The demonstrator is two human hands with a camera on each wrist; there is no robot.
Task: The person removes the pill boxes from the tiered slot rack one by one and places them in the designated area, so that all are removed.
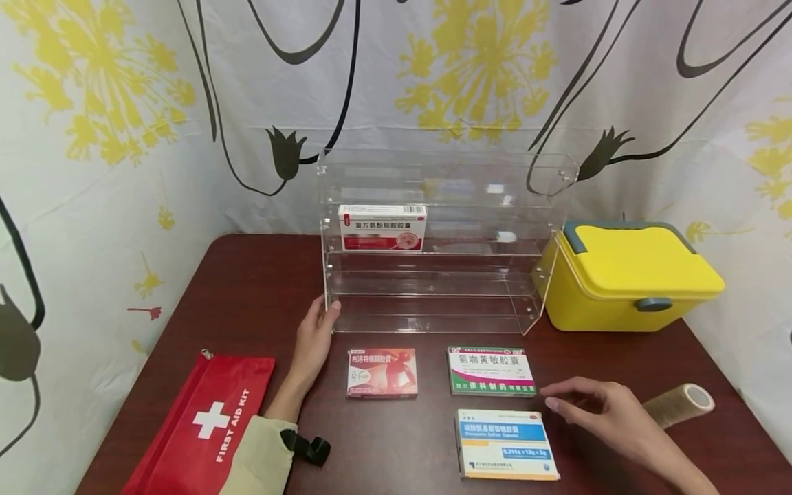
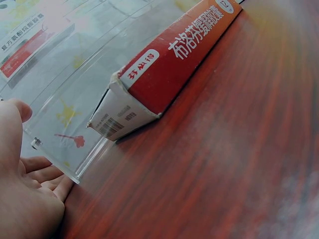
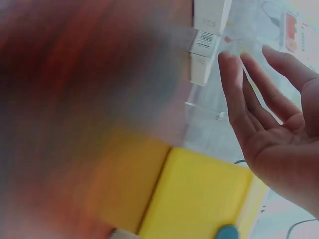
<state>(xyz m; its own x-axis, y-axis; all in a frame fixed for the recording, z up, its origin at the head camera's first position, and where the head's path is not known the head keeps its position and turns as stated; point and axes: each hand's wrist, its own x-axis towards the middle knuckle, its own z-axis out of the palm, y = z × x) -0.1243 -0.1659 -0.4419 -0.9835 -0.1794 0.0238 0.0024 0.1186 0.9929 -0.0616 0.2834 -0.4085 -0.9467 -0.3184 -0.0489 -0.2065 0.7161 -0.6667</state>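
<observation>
A clear acrylic tiered rack (image 1: 427,323) stands at the back of the table, with a white-and-red medicine box (image 1: 383,228) on one of its tiers. My left hand (image 1: 314,340) holds the rack's left side panel near its bottom front corner, thumb inside and fingers outside. Just right of it lies a red-orange medicine box (image 1: 382,373), its barcoded end facing the left wrist view. My right hand (image 1: 609,419) hovers with fingers extended and nothing in them, beside a green-and-white medicine box (image 1: 491,371) and a blue-and-white medicine box (image 1: 507,445).
A red first aid kit pouch (image 1: 210,419) lies at the left, partly beneath the left sleeve. At the right rear sits a yellow lidded box (image 1: 637,282) against the rack's right side. A tan cylinder (image 1: 677,405) lies behind the right hand.
</observation>
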